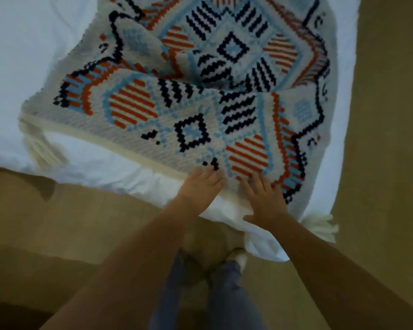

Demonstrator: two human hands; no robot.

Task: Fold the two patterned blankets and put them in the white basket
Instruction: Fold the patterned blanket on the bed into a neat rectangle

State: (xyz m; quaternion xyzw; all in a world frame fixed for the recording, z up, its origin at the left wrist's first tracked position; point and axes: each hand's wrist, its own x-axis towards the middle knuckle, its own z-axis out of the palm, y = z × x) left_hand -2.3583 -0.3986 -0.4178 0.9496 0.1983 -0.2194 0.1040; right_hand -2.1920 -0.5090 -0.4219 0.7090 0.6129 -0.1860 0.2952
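A patterned blanket (188, 96) in cream, light blue, orange and navy lies spread over the white bed, with a raised fold across its middle. White tassels hang at its near corners. My left hand (199, 183) rests flat on the blanket's near edge, fingers apart. Just to its right, my right hand (262, 197) presses palm down on the same edge, fingers spread. Neither hand grips the fabric. No second blanket and no white basket is in view.
The white bed sheet (34, 55) runs under the blanket, its near edge (119, 179) right in front of me. Wooden floor (69, 222) lies below and along the right side (386, 115). My legs and feet (215, 282) stand close to the bed.
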